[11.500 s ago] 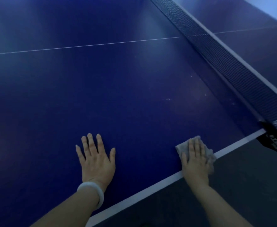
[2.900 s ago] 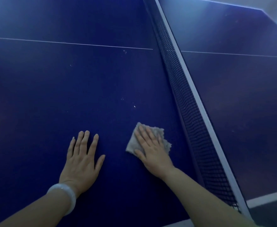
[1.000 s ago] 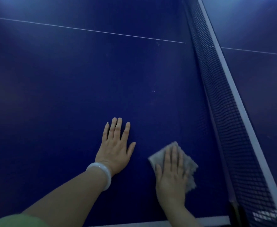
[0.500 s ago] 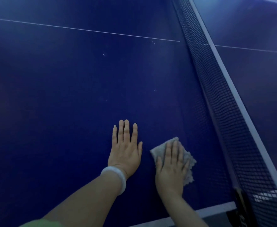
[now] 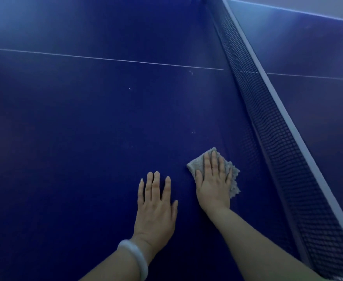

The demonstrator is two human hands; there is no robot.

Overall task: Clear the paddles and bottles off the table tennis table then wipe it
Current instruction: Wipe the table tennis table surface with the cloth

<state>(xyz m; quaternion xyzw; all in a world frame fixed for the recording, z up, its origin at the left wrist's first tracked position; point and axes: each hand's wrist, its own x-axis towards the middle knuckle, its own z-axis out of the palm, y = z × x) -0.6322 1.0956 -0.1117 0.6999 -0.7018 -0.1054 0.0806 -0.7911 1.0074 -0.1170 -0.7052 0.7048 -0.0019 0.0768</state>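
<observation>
Head view, bench: I see the blue table tennis bench (image 5: 85, 138) filling the frame, a thin white centre line (image 5: 105, 58) crossing it.
Net: the black net (image 5: 271, 126) with its white top band runs diagonally down the right side.
Right hand: my right hand (image 5: 213, 183) lies flat, fingers spread and extended, pressing a grey cloth (image 5: 234, 179) onto the bench, near the net.
Cloth: it sticks out beyond the fingertips and on the net side of the hand.
Left hand: my left hand (image 5: 156, 207) rests palm down, fingers apart, gripping nothing, just beside the right one.
Wrist: a pale bangle (image 5: 134, 258) circles the left wrist.
Marks: a few small white specks (image 5: 191, 72) dot the surface.
</observation>
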